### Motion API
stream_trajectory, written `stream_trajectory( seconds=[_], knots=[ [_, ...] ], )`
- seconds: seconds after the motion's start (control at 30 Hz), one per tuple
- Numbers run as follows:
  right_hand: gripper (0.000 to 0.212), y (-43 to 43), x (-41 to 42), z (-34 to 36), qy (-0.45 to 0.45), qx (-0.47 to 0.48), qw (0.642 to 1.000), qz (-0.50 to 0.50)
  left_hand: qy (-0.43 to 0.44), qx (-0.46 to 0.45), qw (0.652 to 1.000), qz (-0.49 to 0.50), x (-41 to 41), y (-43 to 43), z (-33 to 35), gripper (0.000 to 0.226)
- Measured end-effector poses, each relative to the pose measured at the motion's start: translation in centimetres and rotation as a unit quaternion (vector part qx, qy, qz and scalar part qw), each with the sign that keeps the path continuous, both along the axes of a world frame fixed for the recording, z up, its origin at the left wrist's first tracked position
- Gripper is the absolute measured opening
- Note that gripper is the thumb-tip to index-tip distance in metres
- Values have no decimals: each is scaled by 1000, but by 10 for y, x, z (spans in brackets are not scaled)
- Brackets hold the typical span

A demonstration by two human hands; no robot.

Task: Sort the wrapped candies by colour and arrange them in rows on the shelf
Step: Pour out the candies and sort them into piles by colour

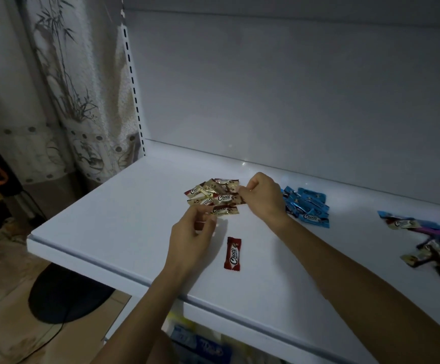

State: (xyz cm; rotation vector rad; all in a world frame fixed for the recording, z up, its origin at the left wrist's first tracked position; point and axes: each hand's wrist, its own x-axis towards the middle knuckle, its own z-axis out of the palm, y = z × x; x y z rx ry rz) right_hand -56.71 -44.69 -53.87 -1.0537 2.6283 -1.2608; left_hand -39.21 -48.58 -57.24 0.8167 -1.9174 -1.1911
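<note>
On the white shelf [108, 222], the left hand [190, 237] and right hand [263, 198] each pinch a wrapper at the brown-and-gold candy pile [213, 197] between them, a lone red candy [233, 254] beside the left wrist, blue candies [308, 206] behind the right.

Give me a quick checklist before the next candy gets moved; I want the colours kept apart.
1. Blue pile apart from red-gold pile: ok.
2. Unsorted heap gone: not ok.
3. Lone red candy with its pile: not ok.
4. Rows formed: not ok, loose piles.
5. Right hand pinching a wrapper: ok.
6. Left hand empty: cannot tell.
7. Shelf free at left: ok.
</note>
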Motion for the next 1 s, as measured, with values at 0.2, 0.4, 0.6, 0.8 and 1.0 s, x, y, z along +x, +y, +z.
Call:
stream_trajectory(
  seconds=[0.2, 0.4, 0.6, 0.8, 1.0],
  knots=[
    [33, 92, -15, 3, 76, -33, 995, 51, -28, -128, 991, -37, -32, 39, 18, 18],
    [42, 198, -34, -14, 135, 29, 989, -43, -39, -219, 958, -183, -90, 120, 23, 32],
    [44, 295, -47, -35, 129, 56, 979, -144, -60, -238, 922, -299, -142, 197, 13, 40],
    [47, 373, -74, -49, 124, 167, 940, -270, -142, -337, 855, -368, -188, 251, -1, 69],
    [59, 411, -113, -41, 112, 227, 904, -346, -217, -387, 812, -380, -227, 278, -15, 70]
  ],
)
